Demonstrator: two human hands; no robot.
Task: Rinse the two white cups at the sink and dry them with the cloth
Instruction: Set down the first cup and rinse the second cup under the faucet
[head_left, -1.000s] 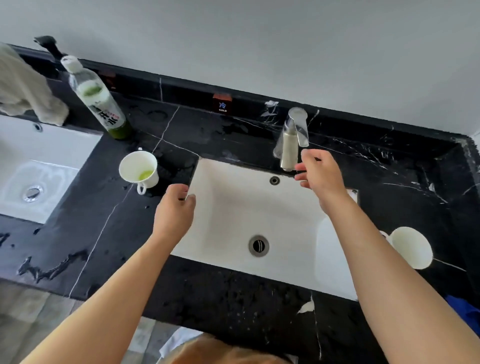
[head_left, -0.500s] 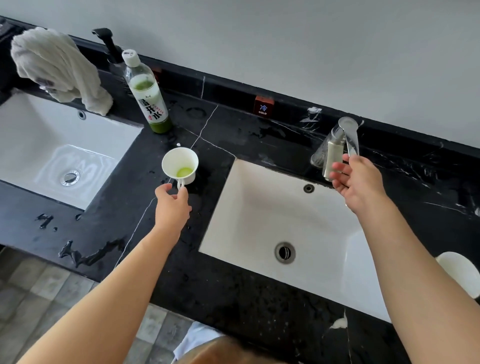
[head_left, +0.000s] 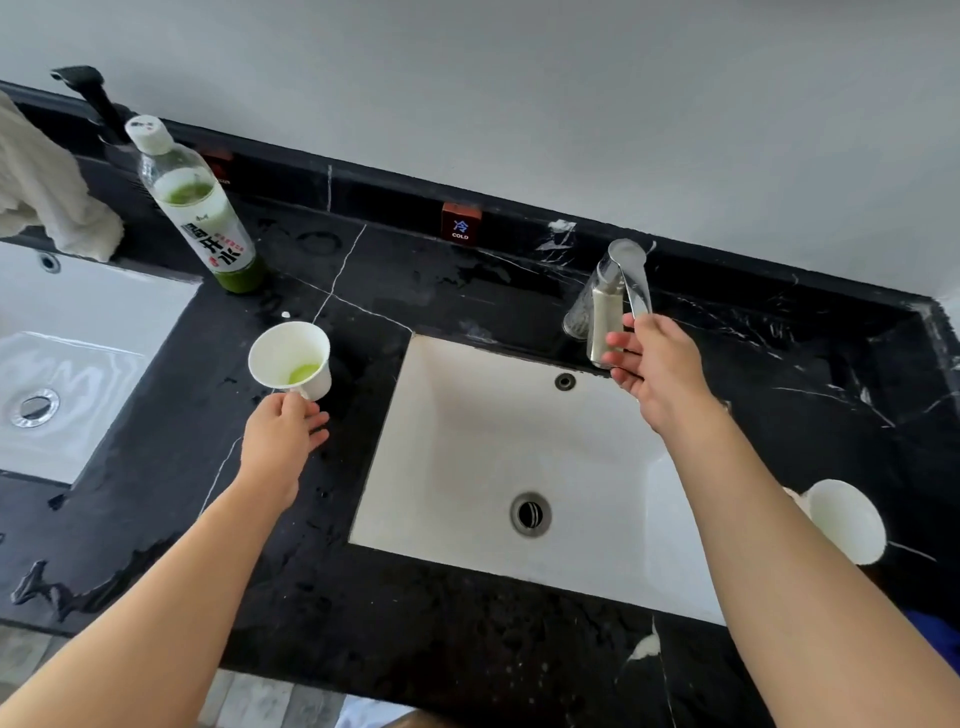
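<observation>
We see a black marble counter (head_left: 441, 322) carrying two white basins. At the near basin (head_left: 483, 457), the left hand (head_left: 278, 441) pinches the handle of a white cup (head_left: 290, 359), fingers closed on it; the cup stands on the counter just left of this basin and holds a trace of green liquid. The right hand (head_left: 654, 369) grips the lever of the chrome tap (head_left: 610, 301), fingers curled around it above the basin's rear edge. We find the second white cup (head_left: 847, 519) on the counter at the basin's right, partly hidden behind the right forearm. A bottle of green drink (head_left: 202, 218) stands near the back wall, with a pale cloth (head_left: 47, 197) draped at the far left.
</observation>
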